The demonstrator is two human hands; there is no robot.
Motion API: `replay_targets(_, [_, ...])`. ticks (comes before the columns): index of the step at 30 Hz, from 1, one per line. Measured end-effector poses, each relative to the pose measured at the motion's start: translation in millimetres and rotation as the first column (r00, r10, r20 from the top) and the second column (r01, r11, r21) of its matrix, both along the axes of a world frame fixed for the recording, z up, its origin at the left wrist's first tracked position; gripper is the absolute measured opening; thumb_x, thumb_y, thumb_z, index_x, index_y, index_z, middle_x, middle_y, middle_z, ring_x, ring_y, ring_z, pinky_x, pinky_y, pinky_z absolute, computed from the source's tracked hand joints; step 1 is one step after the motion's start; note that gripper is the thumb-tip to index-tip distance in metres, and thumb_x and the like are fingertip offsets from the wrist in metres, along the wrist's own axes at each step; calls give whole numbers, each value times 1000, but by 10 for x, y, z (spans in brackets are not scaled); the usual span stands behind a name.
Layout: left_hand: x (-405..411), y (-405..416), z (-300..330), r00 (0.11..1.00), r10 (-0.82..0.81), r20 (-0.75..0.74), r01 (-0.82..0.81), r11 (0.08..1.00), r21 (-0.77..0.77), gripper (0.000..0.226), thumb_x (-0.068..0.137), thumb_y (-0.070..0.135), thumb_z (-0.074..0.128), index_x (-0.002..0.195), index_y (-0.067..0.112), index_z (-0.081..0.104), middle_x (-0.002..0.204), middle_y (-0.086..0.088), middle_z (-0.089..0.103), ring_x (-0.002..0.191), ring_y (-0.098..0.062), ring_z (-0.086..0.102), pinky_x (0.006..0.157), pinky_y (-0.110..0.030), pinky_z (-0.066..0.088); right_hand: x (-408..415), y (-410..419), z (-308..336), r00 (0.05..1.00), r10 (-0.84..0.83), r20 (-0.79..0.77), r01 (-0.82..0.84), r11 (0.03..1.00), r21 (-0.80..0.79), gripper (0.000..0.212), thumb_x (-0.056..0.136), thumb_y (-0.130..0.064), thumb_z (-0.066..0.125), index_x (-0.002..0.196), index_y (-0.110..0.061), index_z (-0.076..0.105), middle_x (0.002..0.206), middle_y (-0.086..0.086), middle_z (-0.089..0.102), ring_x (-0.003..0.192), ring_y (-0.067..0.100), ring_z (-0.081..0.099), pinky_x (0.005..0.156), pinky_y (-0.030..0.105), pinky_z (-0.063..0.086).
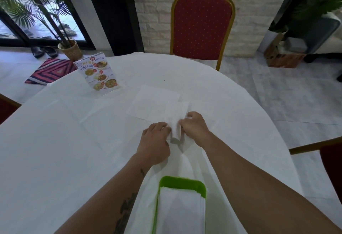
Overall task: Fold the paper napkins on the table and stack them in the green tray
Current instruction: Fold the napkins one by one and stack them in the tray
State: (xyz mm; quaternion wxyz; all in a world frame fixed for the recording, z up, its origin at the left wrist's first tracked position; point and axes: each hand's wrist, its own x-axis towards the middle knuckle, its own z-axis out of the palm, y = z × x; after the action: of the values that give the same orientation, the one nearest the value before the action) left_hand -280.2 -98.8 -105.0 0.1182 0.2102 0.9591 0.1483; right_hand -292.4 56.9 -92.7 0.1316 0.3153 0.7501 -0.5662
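While pinched, napkin (pixel 175 122) between hands

Both hands (pixel 155 141) on napkin (pixel 175 120)

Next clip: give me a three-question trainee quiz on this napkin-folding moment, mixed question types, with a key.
1. True or false: the green tray already holds a stack of folded napkins.
2. What do the left hand and right hand grip?
A. menu stand
B. one napkin
C. tray
3. Fill in: the unfolded napkin lies flat, ____ the hands from the person.

Key: 1 true; 2 B, the napkin being folded; 3 beyond.
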Motion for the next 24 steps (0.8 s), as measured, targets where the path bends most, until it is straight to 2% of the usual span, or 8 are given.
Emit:
replay_targets(2, [15, -14, 6, 1000, 6, 21, -6, 1000, 7, 53, 84, 13, 44, 136, 23, 47, 148, 3, 37, 137, -20, 29, 114, -39, 25, -21, -1, -23, 1000, -12, 1, 12, 1000, -14, 17, 79, -15, 59, 90, -2, 62, 92, 9, 68, 82, 26, 65, 67, 33, 49])
replay_targets(5, [60, -21, 32, 999, 8, 43, -8, 1000, -8, 54, 85, 13, 43, 138, 21, 44, 151, 2, 35, 139, -21, 27, 114, -39, 24, -28, -32, 25, 997, -72, 19, 73, 995, -63, 14, 78, -13, 61, 67, -12, 52, 74, 9, 57, 71, 26, 56, 62, 32, 42])
replay_targets(8, [116, -48, 53, 998, 2, 67, -1, 1000, -9, 52, 84, 12, 43, 136, 19, 46, 149, 1, 38, 137, -23, 31, 112, -40, 29, 5, -67, 93, 997, -68, -26, 68, 998, -2, 22, 75, -7, 56, 63, -17, 40, 65, 4, 40, 64, 21, 38, 55, 30, 28])
replay_targets(11, [190, -103, 101, 995, 77, 64, -84, 990, 113, 50, 83, 9, 43, 131, 17, 53, 136, 2, 51, 122, -23, 47, 102, -37, 41, 69, -96, 162, 993, -32, -112, 38, 998, 57, 36, 72, -3, 52, 57, -22, 26, 59, -1, 27, 60, 20, 27, 53, 31, 18])
replay_targets(18, [516, -328, 452, 956, 277, 100, -294, 894, 338, 43, 87, 9, 47, 128, 19, 56, 134, 3, 55, 119, -15, 52, 98, -24, 39, 462, -204, 591, 975, 13, -223, 3, 998, 70, 35, 72, -2, 54, 53, -21, 32, 57, -3, 27, 55, 17, 26, 53, 28, 20])
replay_targets(20, [643, -414, 590, 950, 291, 117, -313, 865, 392, 43, 86, 7, 48, 126, 18, 58, 130, 2, 57, 116, -15, 54, 95, -20, 37, 648, -269, 785, 973, -8, -230, 22, 998, 55, 18, 74, -4, 56, 58, -12, 55, 63, -1, 41, 61, 19, 37, 57, 30, 30])
replay_targets(21, [707, -458, 660, 948, 294, 121, -317, 853, 415, 42, 86, 6, 49, 125, 18, 59, 129, 1, 59, 115, -15, 54, 94, -20, 37, 751, -306, 885, 969, -27, -246, 37, 999, 36, 9, 76, -4, 58, 73, -2, 66, 69, 1, 49, 65, 19, 43, 61, 31, 34])
replay_targets(24, [940, -594, 848, 952, 280, 121, -303, 831, 467, 42, 85, 5, 49, 125, 15, 59, 125, -2, 61, 113, -17, 56, 99, -26, 42, 1119, -431, 1177, 947, -76, -312, 71, 997, -27, 21, 83, -1, 60, 99, 11, 65, 79, 5, 56, 69, 19, 50, 65, 31, 38])
